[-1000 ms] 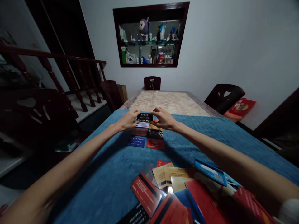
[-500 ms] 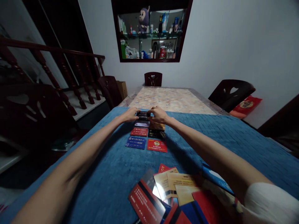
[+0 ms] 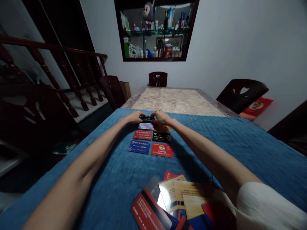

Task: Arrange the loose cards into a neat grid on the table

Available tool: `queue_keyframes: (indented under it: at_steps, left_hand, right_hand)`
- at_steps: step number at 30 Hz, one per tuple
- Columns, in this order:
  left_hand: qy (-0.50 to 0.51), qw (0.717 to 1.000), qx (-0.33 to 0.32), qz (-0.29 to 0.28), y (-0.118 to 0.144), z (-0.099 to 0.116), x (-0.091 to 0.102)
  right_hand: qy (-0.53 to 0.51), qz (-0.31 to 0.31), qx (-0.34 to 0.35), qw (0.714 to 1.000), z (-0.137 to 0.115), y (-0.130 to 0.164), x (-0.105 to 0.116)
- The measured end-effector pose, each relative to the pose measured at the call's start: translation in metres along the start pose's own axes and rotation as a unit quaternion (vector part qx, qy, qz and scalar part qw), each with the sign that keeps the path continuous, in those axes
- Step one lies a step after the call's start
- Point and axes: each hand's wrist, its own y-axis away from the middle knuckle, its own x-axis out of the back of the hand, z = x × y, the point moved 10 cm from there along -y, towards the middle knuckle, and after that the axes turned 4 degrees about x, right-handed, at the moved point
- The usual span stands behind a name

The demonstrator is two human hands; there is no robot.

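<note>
Both hands, left hand (image 3: 134,117) and right hand (image 3: 161,117), pinch a black card (image 3: 146,118) flat (squaring it with the rows) on the table (image 3: 115,179).

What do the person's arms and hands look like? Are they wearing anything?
Both arms are bare from the wrists right up, long and slim. The left hand and right hand wear no gloves, and I can't see any rings or a watch. Only a white sleeve shows, bunched high up on the right arm.
</note>
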Motion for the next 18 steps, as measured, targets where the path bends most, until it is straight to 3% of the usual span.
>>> queue_keyframes:
  at_steps: [7,18]
  left_hand:
    - [0.013,0.999,0.004,-0.031,-0.002,0.002,-0.007]
    - [0.009,1.0,-0.01,-0.003,-0.003,0.001,-0.007]
  right_hand:
    - [-0.011,-0.026,-0.009,1.0,0.007,-0.005,-0.012]
    - [-0.012,-0.035,-0.004,0.999,0.009,-0.006,-0.017]
